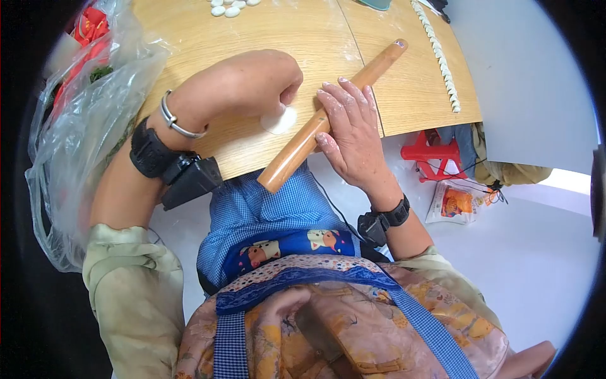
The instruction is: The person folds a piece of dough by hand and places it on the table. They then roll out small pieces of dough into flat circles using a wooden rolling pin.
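Observation:
A round white dough wrapper point(279, 120) lies flat on the wooden table near its front edge. My left hand point(284, 77) bends over it, fingers curled and pinching its upper edge; the fingertips are partly hidden by the wrist. A wooden rolling pin point(291, 153) slants across the table, its near end jutting past the edge, just right of the wrapper. Over its middle rests my right hand point(355, 129), floury, with the fingers across the far side and the thumb on the near side.
Several dough pieces point(232, 7) sit at the far side of the table point(214, 35). A row of shaped dough pieces point(435, 50) runs along the right. A clear plastic bag point(95, 145) hangs at the left, and a red stool point(432, 151) stands below on the right.

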Demonstrator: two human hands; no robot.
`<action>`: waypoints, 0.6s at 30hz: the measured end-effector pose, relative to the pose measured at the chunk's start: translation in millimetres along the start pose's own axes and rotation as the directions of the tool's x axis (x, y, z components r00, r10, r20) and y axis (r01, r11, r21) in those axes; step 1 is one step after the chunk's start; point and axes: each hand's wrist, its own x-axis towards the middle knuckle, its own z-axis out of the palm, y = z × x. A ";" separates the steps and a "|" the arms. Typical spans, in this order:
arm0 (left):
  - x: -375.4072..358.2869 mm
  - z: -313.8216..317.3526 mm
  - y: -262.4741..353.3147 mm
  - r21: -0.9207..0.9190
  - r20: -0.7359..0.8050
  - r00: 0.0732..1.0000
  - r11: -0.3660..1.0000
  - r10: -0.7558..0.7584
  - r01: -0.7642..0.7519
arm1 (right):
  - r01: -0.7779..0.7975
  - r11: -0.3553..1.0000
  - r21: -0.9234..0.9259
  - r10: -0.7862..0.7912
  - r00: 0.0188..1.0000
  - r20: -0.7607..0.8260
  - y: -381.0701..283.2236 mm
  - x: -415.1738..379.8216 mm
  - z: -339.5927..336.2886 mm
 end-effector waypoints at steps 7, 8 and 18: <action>3.4 1.8 -5.3 -0.170 0.003 0.999 0.985 -0.033 0.033 | 0.077 0.997 0.009 -0.078 0.996 0.032 6.9 2.6 -7.6; 3.7 0.0 -5.3 -0.171 0.003 0.999 0.985 -0.033 0.033 | 0.106 0.994 -0.011 -0.105 0.994 0.037 7.8 3.9 -8.9; 1.5 -23.2 -2.1 -0.283 0.229 0.939 0.906 -0.256 0.316 | 0.201 0.976 -0.081 -0.205 0.978 -0.040 13.4 39.4 -0.9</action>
